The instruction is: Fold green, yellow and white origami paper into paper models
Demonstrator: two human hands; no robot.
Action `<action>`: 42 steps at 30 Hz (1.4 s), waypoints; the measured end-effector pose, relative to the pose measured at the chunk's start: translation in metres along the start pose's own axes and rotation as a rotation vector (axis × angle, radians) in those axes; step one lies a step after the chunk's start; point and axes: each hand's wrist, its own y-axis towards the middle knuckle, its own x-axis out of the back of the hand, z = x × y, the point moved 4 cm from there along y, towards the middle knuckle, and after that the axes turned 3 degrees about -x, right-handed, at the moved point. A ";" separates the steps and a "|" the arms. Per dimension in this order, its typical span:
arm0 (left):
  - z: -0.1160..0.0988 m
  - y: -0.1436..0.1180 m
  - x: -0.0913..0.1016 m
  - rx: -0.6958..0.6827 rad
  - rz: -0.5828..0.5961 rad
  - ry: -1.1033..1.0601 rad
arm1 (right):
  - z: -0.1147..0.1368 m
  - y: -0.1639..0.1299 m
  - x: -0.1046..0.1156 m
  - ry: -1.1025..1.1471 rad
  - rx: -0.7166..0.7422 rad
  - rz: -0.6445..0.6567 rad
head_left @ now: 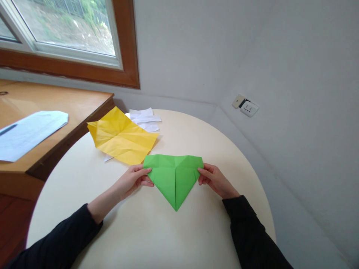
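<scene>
A piece of folded green paper (174,177) is held up over the round table, its point toward me and its wide edge away. A straight crease or seam runs down its middle, and the top edge dips slightly at the centre. My left hand (137,177) pinches its left corner, thumb on top and fingers beneath. At the right corner, my right hand (211,178) grips it the same way. Just beyond my left hand lies a creased sheet of yellow paper (123,136), its left corner curling up.
White paper pieces (146,118) lie behind and partly under the yellow sheet on the round white table (179,243). At the left, a wooden desk (70,99) carries pale papers (33,130) and a pen (8,129). A wall socket (249,108) is at the right.
</scene>
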 end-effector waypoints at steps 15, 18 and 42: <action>0.002 0.003 0.007 -0.036 -0.032 0.071 | 0.002 0.000 -0.002 0.014 0.047 -0.124; 0.003 0.003 0.005 -0.044 -0.016 0.089 | 0.000 0.002 -0.002 0.012 0.036 -0.110; 0.009 0.006 0.011 -0.021 -0.121 -0.077 | -0.013 0.010 -0.002 0.156 0.047 -0.104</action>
